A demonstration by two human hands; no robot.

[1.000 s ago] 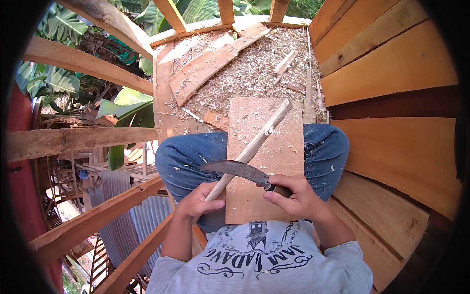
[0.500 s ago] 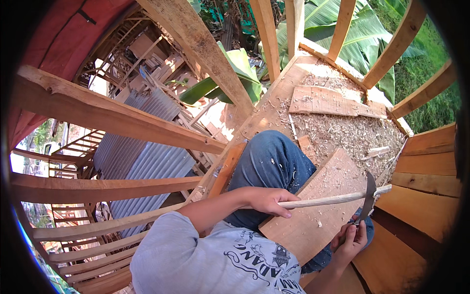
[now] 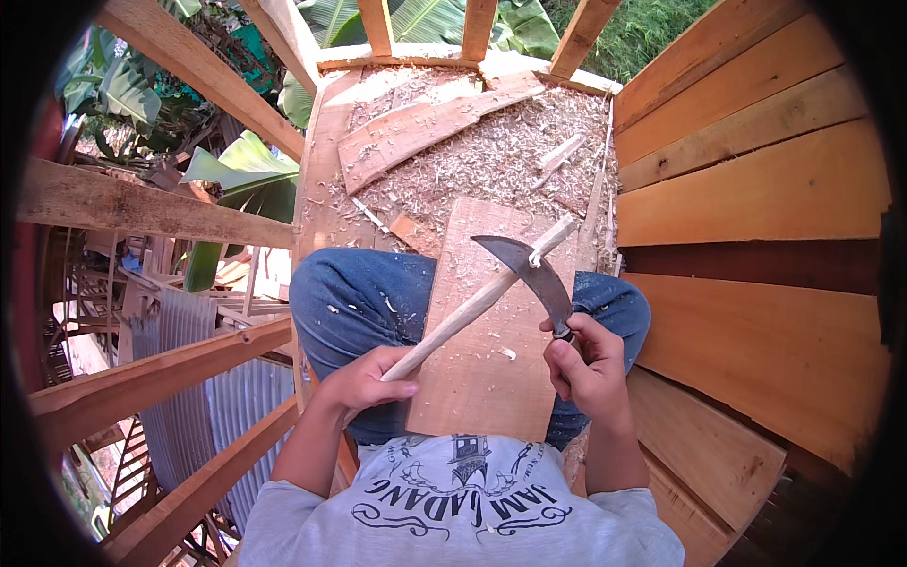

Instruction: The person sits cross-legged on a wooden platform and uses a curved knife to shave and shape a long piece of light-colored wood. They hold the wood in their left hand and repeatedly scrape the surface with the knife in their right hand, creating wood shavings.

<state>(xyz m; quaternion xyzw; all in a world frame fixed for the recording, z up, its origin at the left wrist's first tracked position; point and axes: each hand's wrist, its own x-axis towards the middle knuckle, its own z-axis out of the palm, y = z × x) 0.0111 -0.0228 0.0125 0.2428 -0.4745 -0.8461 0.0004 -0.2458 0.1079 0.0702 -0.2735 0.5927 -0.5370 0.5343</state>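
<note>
The left hand (image 3: 376,380) is closed around the near end of a slender, pale wooden stick (image 3: 477,303); the right hand (image 3: 592,367), apart from it, is closed around the handle of a curved knife (image 3: 540,281). The stick slants away above a rectangular wooden board (image 3: 477,402) in the lap, and the blade crosses it near the far end, where a pale curl of wood (image 3: 536,258) shows. A clean paring stroke likely calls for a firm left grip well behind the edge, a shallow blade angle, thin cuts directed away from the fingers and the blue jeans (image 3: 354,295), and a slight turn of the stick between passes. Beyond the board, wood shavings (image 3: 472,175) surround a tapered plank (image 3: 406,144).
</note>
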